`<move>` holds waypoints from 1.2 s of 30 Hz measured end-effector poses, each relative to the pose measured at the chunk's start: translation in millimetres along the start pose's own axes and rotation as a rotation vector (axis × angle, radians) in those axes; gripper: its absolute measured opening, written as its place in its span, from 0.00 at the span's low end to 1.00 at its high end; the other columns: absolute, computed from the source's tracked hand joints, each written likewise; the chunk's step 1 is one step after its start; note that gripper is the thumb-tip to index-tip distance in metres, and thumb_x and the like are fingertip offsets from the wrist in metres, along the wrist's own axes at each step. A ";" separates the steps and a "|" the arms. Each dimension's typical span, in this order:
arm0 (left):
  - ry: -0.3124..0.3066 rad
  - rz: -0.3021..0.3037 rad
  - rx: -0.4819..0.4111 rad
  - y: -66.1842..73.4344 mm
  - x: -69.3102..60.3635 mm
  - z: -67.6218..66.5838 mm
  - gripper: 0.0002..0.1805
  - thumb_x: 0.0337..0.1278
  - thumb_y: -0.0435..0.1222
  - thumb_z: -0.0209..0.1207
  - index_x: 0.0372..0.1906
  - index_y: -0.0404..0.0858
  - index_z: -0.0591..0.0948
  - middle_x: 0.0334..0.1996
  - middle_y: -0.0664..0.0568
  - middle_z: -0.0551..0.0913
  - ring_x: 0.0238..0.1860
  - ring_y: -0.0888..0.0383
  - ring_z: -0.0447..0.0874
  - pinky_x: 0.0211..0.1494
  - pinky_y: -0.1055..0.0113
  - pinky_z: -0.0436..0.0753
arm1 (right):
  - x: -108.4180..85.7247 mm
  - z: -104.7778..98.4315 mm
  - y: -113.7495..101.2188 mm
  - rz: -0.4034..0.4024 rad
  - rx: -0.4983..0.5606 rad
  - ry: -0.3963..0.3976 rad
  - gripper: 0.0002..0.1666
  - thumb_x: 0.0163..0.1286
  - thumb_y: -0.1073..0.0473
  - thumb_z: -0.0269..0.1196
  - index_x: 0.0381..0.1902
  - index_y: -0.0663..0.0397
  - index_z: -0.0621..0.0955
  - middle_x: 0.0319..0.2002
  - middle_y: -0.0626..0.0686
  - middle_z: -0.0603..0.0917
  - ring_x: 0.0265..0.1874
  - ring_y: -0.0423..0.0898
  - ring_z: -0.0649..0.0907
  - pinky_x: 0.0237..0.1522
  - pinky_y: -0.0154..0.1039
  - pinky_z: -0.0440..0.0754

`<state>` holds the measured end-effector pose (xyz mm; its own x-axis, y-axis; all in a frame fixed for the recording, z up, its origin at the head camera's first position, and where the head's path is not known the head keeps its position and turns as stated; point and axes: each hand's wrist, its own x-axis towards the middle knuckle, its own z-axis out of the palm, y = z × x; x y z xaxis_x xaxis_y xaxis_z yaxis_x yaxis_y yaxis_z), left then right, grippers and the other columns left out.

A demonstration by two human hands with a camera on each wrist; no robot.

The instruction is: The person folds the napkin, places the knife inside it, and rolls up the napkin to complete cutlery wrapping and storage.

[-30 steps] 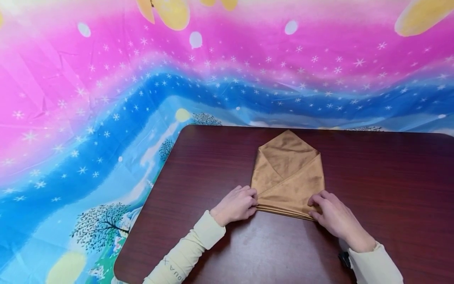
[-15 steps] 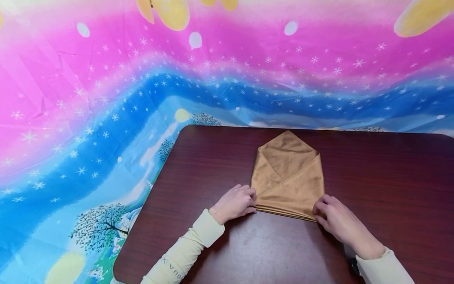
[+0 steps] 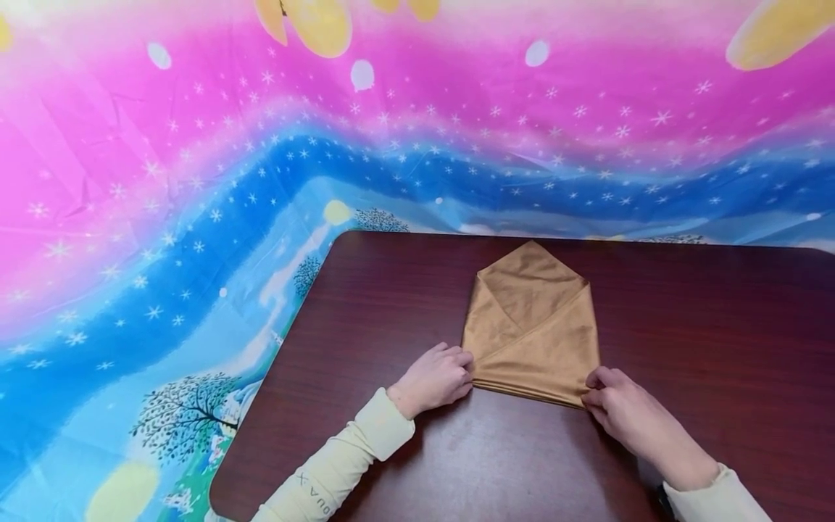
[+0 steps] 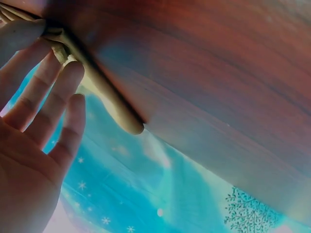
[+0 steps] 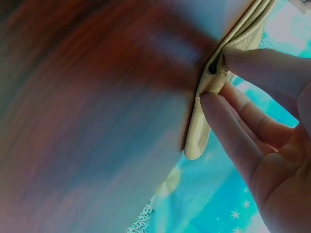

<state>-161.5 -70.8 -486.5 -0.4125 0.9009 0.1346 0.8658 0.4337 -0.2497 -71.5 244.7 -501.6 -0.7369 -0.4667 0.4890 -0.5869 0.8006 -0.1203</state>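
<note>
A golden-brown satin cloth lies on the table, folded into a house shape with its point toward the far edge. My left hand pinches the cloth's near left corner. In the left wrist view, thumb and index finger meet at the layered cloth edge, while the other fingers spread beside it. At the near right corner, my right hand pinches the cloth between thumb and fingers. The right wrist view shows stacked folds between those fingertips. Fingertips partly cover both near corners.
The dark red-brown wooden table has rounded corners. Behind it and along its left side hangs a pink and blue printed backdrop with snowflakes and trees.
My right hand has slid a little right and toward me, out to the cloth's corner. The near edge's layers look flatter and closer together. My left hand has barely moved.
</note>
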 end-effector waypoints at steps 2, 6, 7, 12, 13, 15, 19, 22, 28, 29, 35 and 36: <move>-0.001 0.008 0.011 -1.2 -1.4 -0.2 0.07 0.56 0.48 0.62 0.27 0.53 0.86 0.33 0.64 0.78 0.37 0.64 0.77 0.41 0.69 0.71 | -1.8 0.2 0.6 -0.017 0.001 0.001 0.15 0.31 0.66 0.78 0.18 0.45 0.84 0.30 0.47 0.77 0.28 0.46 0.76 0.29 0.40 0.77; -0.003 0.019 0.013 -5.2 -4.0 0.6 0.09 0.57 0.51 0.62 0.28 0.54 0.86 0.34 0.65 0.79 0.37 0.64 0.78 0.43 0.69 0.73 | -3.8 0.8 3.8 -0.059 0.020 -0.001 0.17 0.30 0.66 0.78 0.20 0.47 0.84 0.32 0.48 0.77 0.29 0.47 0.77 0.29 0.40 0.77; -0.006 0.020 0.008 -6.3 -4.5 0.8 0.09 0.57 0.51 0.62 0.28 0.54 0.86 0.34 0.65 0.79 0.37 0.64 0.78 0.43 0.69 0.73 | -3.8 1.0 5.1 -0.072 0.024 -0.002 0.17 0.30 0.66 0.78 0.20 0.47 0.84 0.32 0.48 0.77 0.29 0.47 0.77 0.30 0.40 0.77; -0.027 0.021 -0.035 -9.9 -6.2 1.5 0.11 0.59 0.50 0.61 0.27 0.53 0.87 0.35 0.64 0.79 0.38 0.64 0.78 0.46 0.69 0.75 | -1.9 0.1 9.5 -0.105 0.021 -0.034 0.17 0.30 0.63 0.80 0.19 0.46 0.83 0.32 0.48 0.76 0.28 0.46 0.77 0.30 0.40 0.77; -0.030 0.017 -0.046 -10.2 -6.4 1.6 0.11 0.59 0.50 0.61 0.27 0.52 0.87 0.35 0.64 0.79 0.38 0.64 0.79 0.47 0.70 0.76 | -1.3 -0.3 10.0 -0.104 0.020 -0.044 0.16 0.31 0.62 0.80 0.19 0.46 0.83 0.31 0.47 0.76 0.28 0.45 0.77 0.30 0.40 0.78; -0.032 0.005 -0.065 -9.9 -6.6 2.0 0.10 0.60 0.48 0.61 0.27 0.50 0.87 0.35 0.63 0.79 0.38 0.64 0.79 0.46 0.70 0.77 | -0.1 -1.2 10.5 -0.100 0.018 -0.059 0.16 0.31 0.62 0.80 0.19 0.46 0.84 0.31 0.47 0.76 0.27 0.44 0.77 0.29 0.39 0.77; -0.029 -0.021 -0.094 -7.7 -6.5 2.6 0.10 0.60 0.44 0.61 0.26 0.47 0.86 0.34 0.61 0.79 0.35 0.63 0.80 0.42 0.70 0.80 | 1.3 -1.5 11.0 -0.099 0.028 -0.050 0.15 0.31 0.64 0.79 0.17 0.47 0.84 0.30 0.45 0.76 0.27 0.40 0.76 0.28 0.35 0.76; -0.020 -0.028 -0.098 -6.2 -6.9 3.2 0.09 0.59 0.42 0.61 0.26 0.47 0.86 0.32 0.60 0.78 0.32 0.63 0.80 0.40 0.70 0.80 | 1.9 -0.2 11.8 -0.116 0.035 -0.022 0.13 0.33 0.66 0.77 0.16 0.47 0.83 0.29 0.44 0.75 0.27 0.39 0.75 0.28 0.33 0.75; 0.032 -0.022 -0.073 -7.2 -6.0 5.7 0.07 0.56 0.40 0.61 0.25 0.48 0.84 0.28 0.61 0.79 0.30 0.64 0.80 0.42 0.70 0.77 | 2.5 0.1 11.2 -0.095 0.026 0.008 0.13 0.35 0.69 0.68 0.14 0.46 0.77 0.27 0.44 0.76 0.26 0.40 0.76 0.27 0.34 0.74; 0.038 -0.025 -0.074 -7.7 -5.8 6.1 0.07 0.56 0.40 0.61 0.25 0.48 0.84 0.28 0.61 0.79 0.30 0.65 0.80 0.41 0.70 0.77 | 2.8 -0.3 10.5 -0.081 0.017 0.004 0.13 0.36 0.68 0.67 0.15 0.46 0.75 0.26 0.43 0.75 0.25 0.40 0.75 0.26 0.34 0.74; 0.050 -0.071 -0.127 -10.7 -4.7 7.5 0.05 0.55 0.39 0.60 0.27 0.48 0.84 0.30 0.61 0.81 0.32 0.64 0.80 0.38 0.69 0.76 | 5.4 -3.8 7.7 0.022 -0.002 -0.038 0.19 0.40 0.66 0.65 0.17 0.41 0.65 0.21 0.36 0.63 0.21 0.34 0.68 0.22 0.31 0.67; 0.049 -0.084 -0.134 -11.1 -4.3 7.8 0.05 0.56 0.39 0.60 0.28 0.48 0.83 0.31 0.61 0.81 0.33 0.64 0.80 0.38 0.69 0.77 | 5.9 -4.4 7.4 0.038 0.002 -0.044 0.20 0.41 0.66 0.65 0.17 0.41 0.65 0.21 0.36 0.62 0.21 0.33 0.66 0.22 0.31 0.66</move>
<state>-171.5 -79.4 -491.8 -0.4738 0.8582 0.1972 0.8600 0.4992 -0.1060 -78.7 249.6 -495.8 -0.7725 -0.4523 0.4458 -0.5591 0.8172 -0.1398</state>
